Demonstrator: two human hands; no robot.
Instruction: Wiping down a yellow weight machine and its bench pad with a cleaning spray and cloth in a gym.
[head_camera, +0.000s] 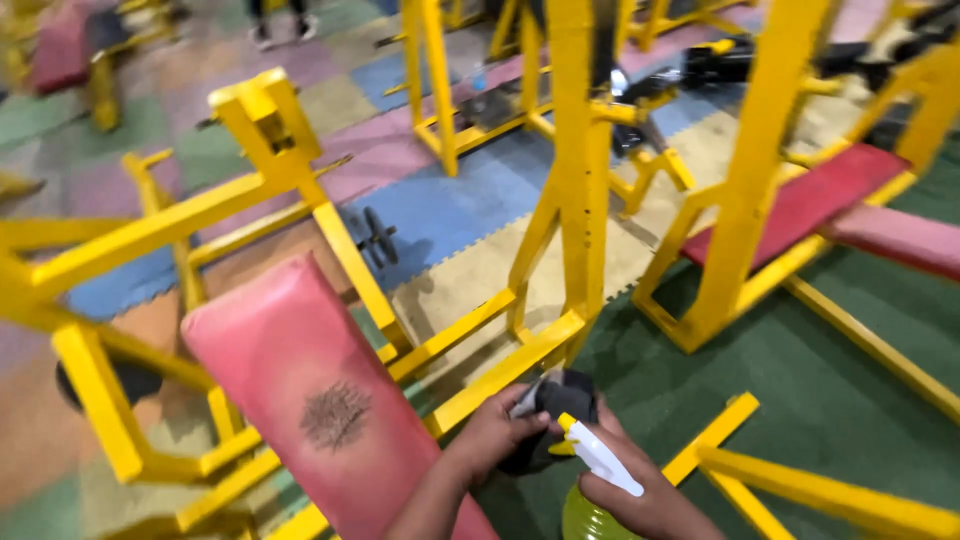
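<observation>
spray bottle (597, 480) gripped by right hand (650, 500); left hand (495, 435) clutches dark cloth (560, 400).

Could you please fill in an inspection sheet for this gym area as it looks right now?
Surface: green floor near the hands, coloured mats beyond.
Job's things: dark cloth; yellow-green spray bottle with white trigger.
Clutter: dumbbell lying on the mats.
Grippers: left hand grips the cloth; right hand grips the bottle.
Cables: nothing seen.
Surroundings: worn pink bench pad, yellow machine frames, red bench.
</observation>
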